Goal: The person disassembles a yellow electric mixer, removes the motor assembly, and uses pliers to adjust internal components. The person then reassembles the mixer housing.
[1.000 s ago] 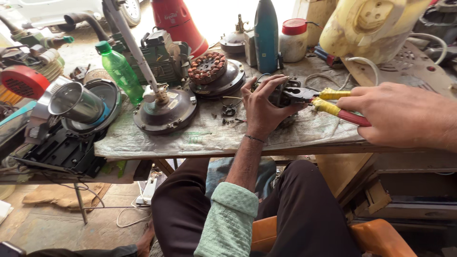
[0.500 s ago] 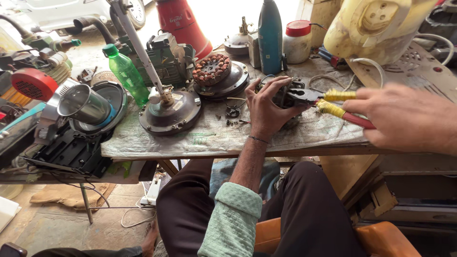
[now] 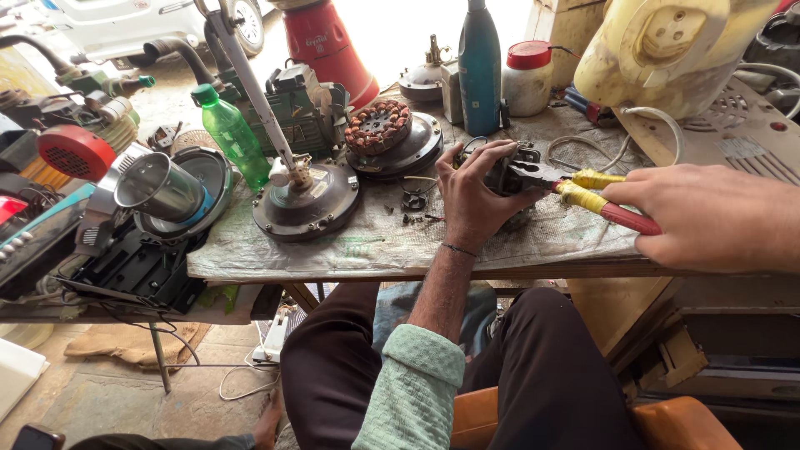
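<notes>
Two hands work one small dark motor part at the cloth-covered bench: the left hand wraps closed around it, the right hand grips pliers whose nose bites it. A copper-wound stator sits just behind.

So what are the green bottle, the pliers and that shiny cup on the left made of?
The green bottle looks like clear-tinted plastic: light passes through it. The pliers seem to be dull grey steel at the jaws, with yellow and red handle wrapping, probably tape or rubber. The shiny cup appears to be polished metal, likely steel, since it mirrors its surroundings.
</notes>
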